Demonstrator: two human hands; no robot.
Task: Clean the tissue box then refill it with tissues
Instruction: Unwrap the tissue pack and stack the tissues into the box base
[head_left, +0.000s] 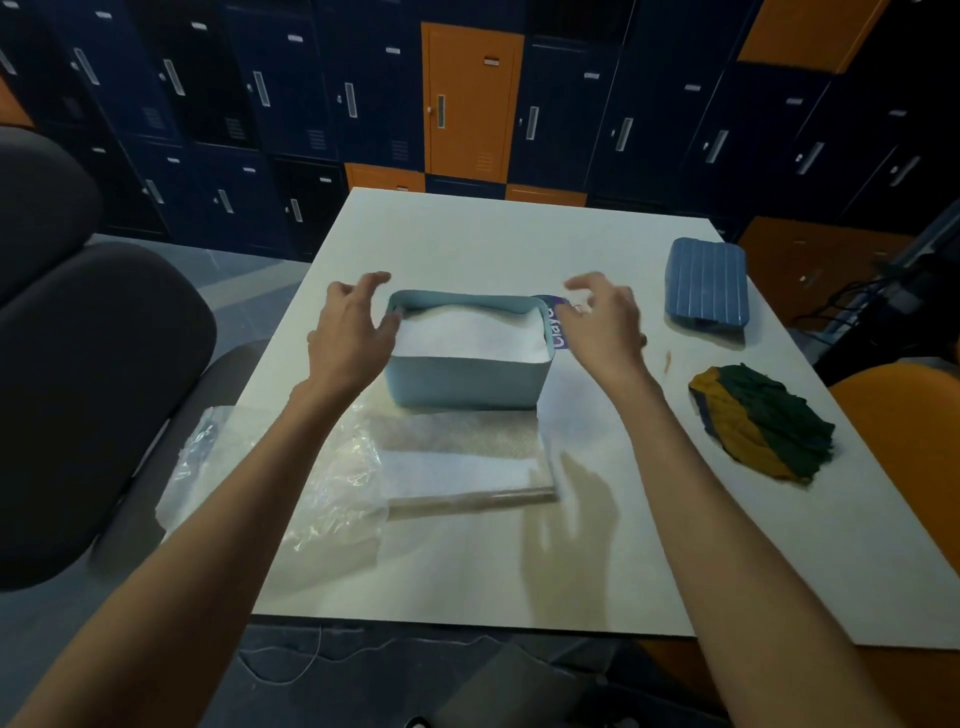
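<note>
"Since the plastic wrapper (270, 467) lies open at the near left edge, I judge that the refill comes from it. Do you agree?"

"Yes. Partly on it lies a flat stack of spare tissues (462, 467), just beside the near wall of the tissue box (467, 379). I think it is kept so close so that the next portion needs only a short lift."

"And the box itself?"

"It stands upright in the middle, without its lid. White tissues (467, 327) fill it to the rim, a little humped. The refilling seems far along."

"What do the hands do?"

"The left hand (348, 332) is at the left end of the box, fingers spread and loosely bent, holding nothing. Its thumb is at the edge of the tissues, probably to settle them. The right hand (602, 327) is at the right end, its fingers also loose. Its thumb is against a purple printed pack (558, 322) beside the box. Whether it pinches that pack, I cannot tell."

"Why are the cloth and the lid aside?"

"The green and yellow cloth (763, 421) lies crumpled on the right, well apart, so I suppose the wiping is finished. The blue ribbed lid (707, 283) lies farther back, out of the way until closing."

"And around?"

"The tabletop (519, 244) is white and matte. A dark chair (78, 364) stands at the left. Behind is a wall of dark blue lockers (291, 104) with some orange doors, and the room is dim."
</note>
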